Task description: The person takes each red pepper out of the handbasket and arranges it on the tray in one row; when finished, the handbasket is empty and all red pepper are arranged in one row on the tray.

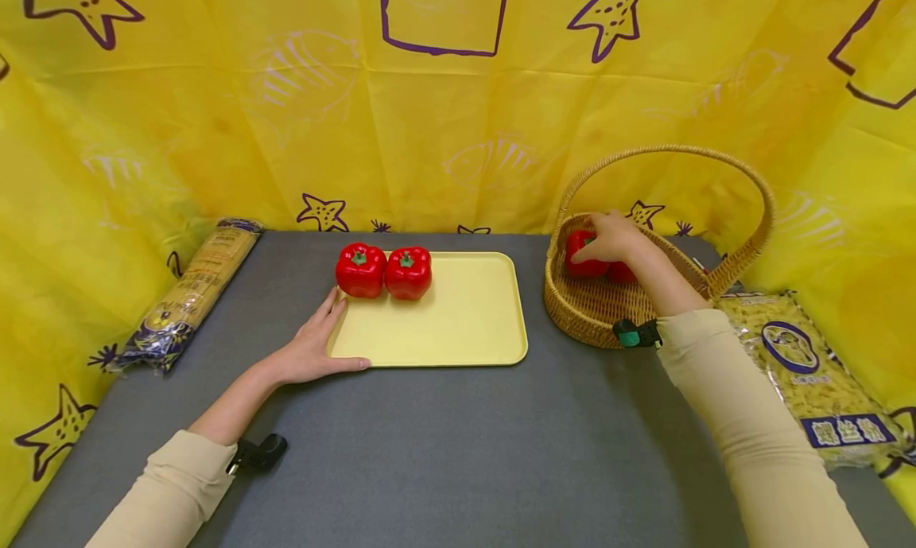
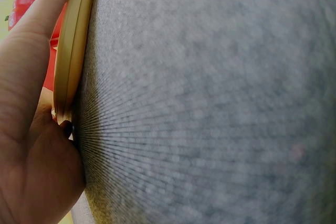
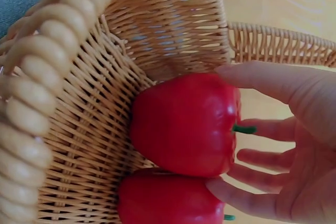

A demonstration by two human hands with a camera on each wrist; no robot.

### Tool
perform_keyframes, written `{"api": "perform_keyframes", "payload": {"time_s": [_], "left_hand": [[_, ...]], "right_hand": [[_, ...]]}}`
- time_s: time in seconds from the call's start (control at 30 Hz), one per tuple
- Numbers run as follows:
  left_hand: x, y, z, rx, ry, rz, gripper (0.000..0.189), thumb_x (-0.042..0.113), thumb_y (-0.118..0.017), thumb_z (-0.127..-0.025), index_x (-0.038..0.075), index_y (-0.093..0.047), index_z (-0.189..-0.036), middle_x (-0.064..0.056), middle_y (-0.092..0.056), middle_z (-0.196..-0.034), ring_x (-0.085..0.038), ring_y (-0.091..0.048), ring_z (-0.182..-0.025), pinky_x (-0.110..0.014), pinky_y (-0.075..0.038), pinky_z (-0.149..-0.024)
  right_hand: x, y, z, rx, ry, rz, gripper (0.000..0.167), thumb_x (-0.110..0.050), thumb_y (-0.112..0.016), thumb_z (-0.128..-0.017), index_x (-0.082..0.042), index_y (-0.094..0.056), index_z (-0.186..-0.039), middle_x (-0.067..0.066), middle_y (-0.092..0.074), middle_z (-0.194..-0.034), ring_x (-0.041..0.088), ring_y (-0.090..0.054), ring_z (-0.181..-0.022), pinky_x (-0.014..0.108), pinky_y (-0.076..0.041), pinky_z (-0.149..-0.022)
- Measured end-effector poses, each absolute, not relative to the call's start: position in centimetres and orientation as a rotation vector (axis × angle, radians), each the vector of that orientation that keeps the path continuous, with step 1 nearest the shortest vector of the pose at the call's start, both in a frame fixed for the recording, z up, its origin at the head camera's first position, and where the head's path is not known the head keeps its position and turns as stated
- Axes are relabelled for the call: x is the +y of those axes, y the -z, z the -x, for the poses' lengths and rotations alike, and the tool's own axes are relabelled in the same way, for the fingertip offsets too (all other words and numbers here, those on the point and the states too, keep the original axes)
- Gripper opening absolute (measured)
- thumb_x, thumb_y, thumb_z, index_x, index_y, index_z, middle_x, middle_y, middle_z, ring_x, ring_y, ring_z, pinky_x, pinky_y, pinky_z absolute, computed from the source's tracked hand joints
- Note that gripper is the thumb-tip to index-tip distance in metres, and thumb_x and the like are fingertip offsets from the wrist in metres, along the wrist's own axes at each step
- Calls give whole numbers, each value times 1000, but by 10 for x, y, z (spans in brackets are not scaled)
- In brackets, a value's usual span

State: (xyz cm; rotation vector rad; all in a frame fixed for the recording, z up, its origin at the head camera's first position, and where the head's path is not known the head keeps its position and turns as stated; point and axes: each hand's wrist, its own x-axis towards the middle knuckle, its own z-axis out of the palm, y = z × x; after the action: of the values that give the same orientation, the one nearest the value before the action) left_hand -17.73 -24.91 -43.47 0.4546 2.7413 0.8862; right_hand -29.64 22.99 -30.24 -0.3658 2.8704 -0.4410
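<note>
My left hand [image 1: 315, 345] rests at the left end of a yellow tray [image 1: 472, 317], fingers along its left side and thumb at the front edge. In the left wrist view the thumb [image 2: 31, 51] lies by the tray rim [image 2: 73, 51]. Two red bell peppers [image 1: 360, 271] [image 1: 408, 274] sit side by side at the tray's back left. My right hand [image 1: 611, 238] reaches into a wicker basket [image 1: 580, 325] holding two more red bell peppers. Its spread fingers and thumb surround the stem end of one pepper [image 3: 184, 124], with the other pepper [image 3: 168, 200] beside it.
The basket's tall handle [image 1: 669, 149] arches over the right arm. A bag of pasta [image 1: 809, 373] lies right of the basket, and a long noodle packet [image 1: 196, 289] at the left. Patterned yellow cloth [image 1: 444, 118] hangs behind the grey table [image 1: 444, 452].
</note>
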Motion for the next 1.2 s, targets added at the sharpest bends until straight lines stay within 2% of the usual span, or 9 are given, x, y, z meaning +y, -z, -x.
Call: {"api": "perform_keyframes", "payload": {"time_s": [0.37, 0.67, 1.2], "left_hand": [[-249, 436, 178, 2748, -886, -442, 117, 57, -73, -79, -1, -5, -155, -16, 13, -161, -43, -1, -145, -72, -9, -105], [-250, 435, 178, 2753, -877, -439, 117, 57, -73, -80, -1, -5, -155, -17, 13, -161, -43, 0, -145, -72, -9, -105], [-250, 435, 177, 2754, -887, -442, 116, 57, -73, -79, -1, -6, -155, -16, 12, -161, -43, -1, -145, -72, -8, -105]], "right_hand": [[226, 304, 299, 2854, 376, 366, 71, -24, -74, -79, 15, -44, -130, 37, -42, -127, 50, -36, -120, 57, -34, -100], [226, 305, 299, 2846, 362, 370, 68, -24, -73, -79, 15, -44, -126, 37, -42, -126, 50, -42, -117, 57, -36, -100], [231, 312, 301, 2871, 353, 406, 71, -29, -74, -81, 17, -44, -126, 37, -49, -123, 51, -43, -117, 57, -37, -98]]}}
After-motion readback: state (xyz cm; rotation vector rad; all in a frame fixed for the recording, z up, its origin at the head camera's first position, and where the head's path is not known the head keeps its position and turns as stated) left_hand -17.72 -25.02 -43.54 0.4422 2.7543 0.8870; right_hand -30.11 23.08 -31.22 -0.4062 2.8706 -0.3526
